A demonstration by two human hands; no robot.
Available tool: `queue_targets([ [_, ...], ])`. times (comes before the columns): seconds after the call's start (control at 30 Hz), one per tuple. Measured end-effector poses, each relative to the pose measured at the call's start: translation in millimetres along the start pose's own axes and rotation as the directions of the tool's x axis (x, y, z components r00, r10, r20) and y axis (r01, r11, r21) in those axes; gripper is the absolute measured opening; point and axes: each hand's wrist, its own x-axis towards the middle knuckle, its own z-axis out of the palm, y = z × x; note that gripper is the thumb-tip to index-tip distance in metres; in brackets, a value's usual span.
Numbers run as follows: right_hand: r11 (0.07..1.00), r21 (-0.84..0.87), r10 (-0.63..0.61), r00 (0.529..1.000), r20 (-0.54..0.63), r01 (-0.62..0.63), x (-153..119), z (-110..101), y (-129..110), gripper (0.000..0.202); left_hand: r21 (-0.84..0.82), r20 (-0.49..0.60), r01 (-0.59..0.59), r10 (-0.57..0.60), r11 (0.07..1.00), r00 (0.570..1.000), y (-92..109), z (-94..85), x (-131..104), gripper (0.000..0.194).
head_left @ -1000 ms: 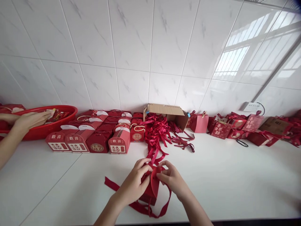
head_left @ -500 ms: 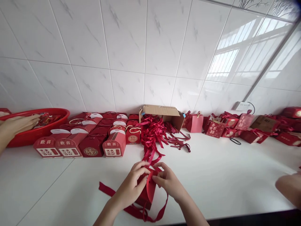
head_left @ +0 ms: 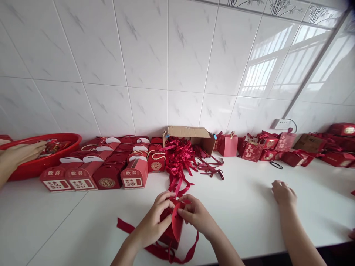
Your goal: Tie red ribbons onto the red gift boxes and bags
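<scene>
A small dark red box [head_left: 170, 231] stands near the table's front edge, its rounded red flap [head_left: 176, 222] raised between my hands. My left hand [head_left: 155, 220] holds the box from the left, fingers curled over its top. From the right, my right hand [head_left: 195, 216] pinches the flap's edge between thumb and fingers. A dark red ribbon [head_left: 190, 253] loops around the front of the box, and its loose end lies to the left. Just behind my hands, a heap of red ribbons [head_left: 180, 155] spills from an open cardboard box [head_left: 188, 131].
Rows of red gift boxes [head_left: 107, 178] stand at the left. Another person's hand [head_left: 23, 151] reaches into a red basin [head_left: 74, 138] at far left. A person's arm [head_left: 291, 218] rests over the table at right. Ribboned boxes [head_left: 252, 150] line the wall.
The other person's arm at the right has reached farther in over the table. My hands keep nearly the same hold on the box and flap. The view has shifted slightly.
</scene>
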Motion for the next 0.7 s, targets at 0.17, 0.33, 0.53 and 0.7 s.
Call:
queue_targets([
  [0.17,1.000,-0.009,0.008,1.000,-0.004,-0.008,0,1,0,0.031,0.010,-0.030,-0.009,0.010,1.000,0.999,1,1.9,1,0.015],
  [0.33,0.998,-0.037,0.048,0.999,-0.019,-0.049,0,4,-4,0.031,-0.002,-0.008,-0.009,0.009,1.000,1.000,0,-0.4,0,0.021],
  [0.53,0.994,-0.082,0.069,0.997,-0.015,-0.070,-4,-2,-9,0.030,-0.009,0.028,-0.076,0.076,0.997,0.997,-6,-3.2,-1,0.031],
  [0.7,0.997,-0.027,0.078,0.997,0.016,-0.077,-14,-7,-11,0.041,-0.016,0.019,-0.081,0.081,0.997,0.996,-7,-0.9,1,0.034],
])
